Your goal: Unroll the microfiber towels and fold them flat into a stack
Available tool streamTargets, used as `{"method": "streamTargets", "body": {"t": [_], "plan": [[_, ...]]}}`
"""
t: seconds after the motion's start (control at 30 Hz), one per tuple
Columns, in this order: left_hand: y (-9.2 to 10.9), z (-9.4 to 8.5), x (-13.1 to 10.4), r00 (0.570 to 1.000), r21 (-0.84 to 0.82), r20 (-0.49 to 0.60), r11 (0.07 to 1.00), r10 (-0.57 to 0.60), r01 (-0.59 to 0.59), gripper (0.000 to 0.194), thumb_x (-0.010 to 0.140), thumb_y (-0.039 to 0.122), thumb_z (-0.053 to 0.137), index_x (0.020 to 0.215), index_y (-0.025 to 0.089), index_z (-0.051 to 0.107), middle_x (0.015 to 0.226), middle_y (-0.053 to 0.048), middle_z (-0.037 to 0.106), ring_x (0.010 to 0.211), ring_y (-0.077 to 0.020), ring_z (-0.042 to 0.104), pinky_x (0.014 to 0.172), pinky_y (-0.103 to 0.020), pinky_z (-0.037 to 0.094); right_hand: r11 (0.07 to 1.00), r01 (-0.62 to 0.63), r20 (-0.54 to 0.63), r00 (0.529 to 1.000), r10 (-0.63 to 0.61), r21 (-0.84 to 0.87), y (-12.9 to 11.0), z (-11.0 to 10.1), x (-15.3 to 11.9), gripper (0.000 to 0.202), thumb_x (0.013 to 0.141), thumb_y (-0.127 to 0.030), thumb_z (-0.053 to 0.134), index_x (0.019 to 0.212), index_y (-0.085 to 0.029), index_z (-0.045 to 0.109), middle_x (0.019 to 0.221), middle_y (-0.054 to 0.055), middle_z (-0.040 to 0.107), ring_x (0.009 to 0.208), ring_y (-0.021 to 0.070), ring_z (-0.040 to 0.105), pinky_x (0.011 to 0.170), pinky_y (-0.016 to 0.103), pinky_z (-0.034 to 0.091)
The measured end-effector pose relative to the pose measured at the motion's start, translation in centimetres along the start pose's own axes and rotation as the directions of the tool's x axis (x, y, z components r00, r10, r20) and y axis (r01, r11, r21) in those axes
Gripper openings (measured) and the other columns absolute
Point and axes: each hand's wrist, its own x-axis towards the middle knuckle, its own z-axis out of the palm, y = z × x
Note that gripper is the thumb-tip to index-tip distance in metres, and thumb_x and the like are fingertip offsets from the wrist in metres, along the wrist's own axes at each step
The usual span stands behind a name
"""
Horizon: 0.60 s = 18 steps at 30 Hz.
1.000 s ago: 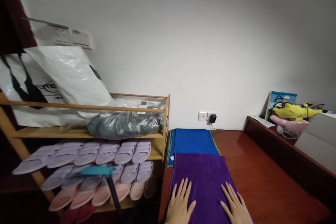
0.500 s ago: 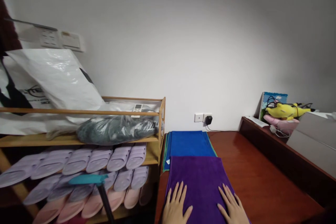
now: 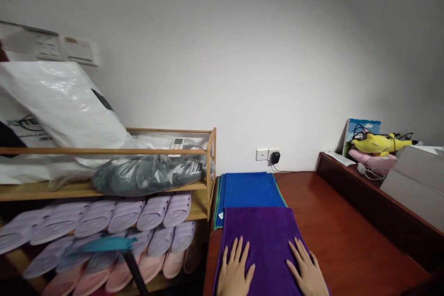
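We have a purple cloth [image 3: 261,236] spread flat on the reddish-brown table [image 3: 333,226], its near part running out of view below. Our left hand [image 3: 234,270] rests palm down on its left side and our right hand [image 3: 305,268] on its right side, well apart. The fingers of both lie extended and slightly spread, thumbs pointing inward, and we grip nothing with either. Just beyond the cloth's far edge we see a blue cloth [image 3: 248,189] with green edging showing at its sides, close to the wall [image 3: 243,78]. A black adapter [image 3: 275,157] sits plugged in above the table. To our left stands a wooden rack [image 3: 210,180] with rows of slippers [image 3: 152,212]; to our right, a yellow plush toy [image 3: 374,143] lies on a raised ledge [image 3: 367,194].
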Motion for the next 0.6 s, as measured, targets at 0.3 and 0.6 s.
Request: {"method": "streamTargets", "body": {"t": [0.3, 0.6], "plan": [[-0.6, -2.3, 7.8, 0.962, 0.062, -0.261, 0.993, -0.080, 0.100, 0.052, 0.094, 0.033, 0.025, 0.143, 0.023, 0.014, 0.152, -0.003, 0.014, 0.139, -0.0220, 0.016, 0.112, -0.049, 0.022, 0.997, 0.057, -0.058, 0.997, -0.054, 0.057, -3.2, -0.7, 10.1, 0.058, 0.089, -0.058, 0.023, 0.141, -0.032, 0.026, 0.150, 0.003, 0.024, 0.137, 0.0193, 0.022, 0.110, 0.048, 0.026], [-4.6, 2.0, 11.3, 0.984, 0.049, -0.128, 0.990, -0.124, 0.131, 0.057, 0.091, 0.049, 0.029, 0.140, 0.031, 0.007, 0.151, -0.003, 0.011, 0.139, -0.0267, 0.014, 0.112, -0.054, 0.016, 1.000, 0.005, -0.067, 0.998, -0.006, -0.018, -1.6, 4.6, 13.5, 0.062, 0.085, -0.064, 0.025, 0.140, -0.033, 0.026, 0.149, 0.002, 0.025, 0.136, 0.0225, 0.025, 0.108, 0.050, 0.029]]}}
